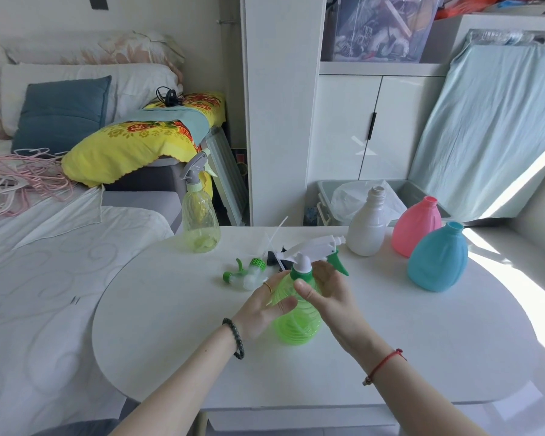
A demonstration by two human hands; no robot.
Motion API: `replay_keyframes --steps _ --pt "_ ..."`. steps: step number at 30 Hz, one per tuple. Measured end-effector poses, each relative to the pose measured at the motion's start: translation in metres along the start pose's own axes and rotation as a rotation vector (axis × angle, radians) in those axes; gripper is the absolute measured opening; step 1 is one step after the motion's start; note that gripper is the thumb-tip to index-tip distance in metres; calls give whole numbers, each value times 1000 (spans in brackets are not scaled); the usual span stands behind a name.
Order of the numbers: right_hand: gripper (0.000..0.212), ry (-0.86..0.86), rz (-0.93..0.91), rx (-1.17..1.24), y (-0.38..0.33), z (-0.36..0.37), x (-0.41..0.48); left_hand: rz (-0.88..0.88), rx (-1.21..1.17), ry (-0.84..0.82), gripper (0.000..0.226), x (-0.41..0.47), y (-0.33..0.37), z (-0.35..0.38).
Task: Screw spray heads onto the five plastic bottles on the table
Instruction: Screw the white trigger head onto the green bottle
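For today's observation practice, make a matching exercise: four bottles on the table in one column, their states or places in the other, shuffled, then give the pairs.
Column 1
1. green bottle
2. yellow bottle
3. white bottle
4. blue bottle

Column 2
A. open neck, nearest the table's right side
B. between both hands, white spray head on top
C. open threaded neck, beside the pink bottle
D. grey spray head on, standing alone at the far left

Pairs: 1-B, 2-D, 3-C, 4-A
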State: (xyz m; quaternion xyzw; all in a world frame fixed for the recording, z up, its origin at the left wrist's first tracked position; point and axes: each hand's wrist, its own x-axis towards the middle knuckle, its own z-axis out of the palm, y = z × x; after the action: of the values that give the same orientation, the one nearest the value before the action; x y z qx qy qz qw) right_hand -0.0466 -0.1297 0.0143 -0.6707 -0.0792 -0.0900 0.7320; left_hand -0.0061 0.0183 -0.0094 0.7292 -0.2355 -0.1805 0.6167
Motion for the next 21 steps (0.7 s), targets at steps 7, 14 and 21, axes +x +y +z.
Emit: replay_keyframes --steps 7,14,21 --pt "30 30 -3 -50 2 1 1 16 -10 14 42 1 0 1" --pt "21 -13 29 -42 0 -1 4 29 -19 24 44 0 -2 2" --pt "27 -62 38 -32 -3 -2 5 23 -12 35 42 -2 -3 3"
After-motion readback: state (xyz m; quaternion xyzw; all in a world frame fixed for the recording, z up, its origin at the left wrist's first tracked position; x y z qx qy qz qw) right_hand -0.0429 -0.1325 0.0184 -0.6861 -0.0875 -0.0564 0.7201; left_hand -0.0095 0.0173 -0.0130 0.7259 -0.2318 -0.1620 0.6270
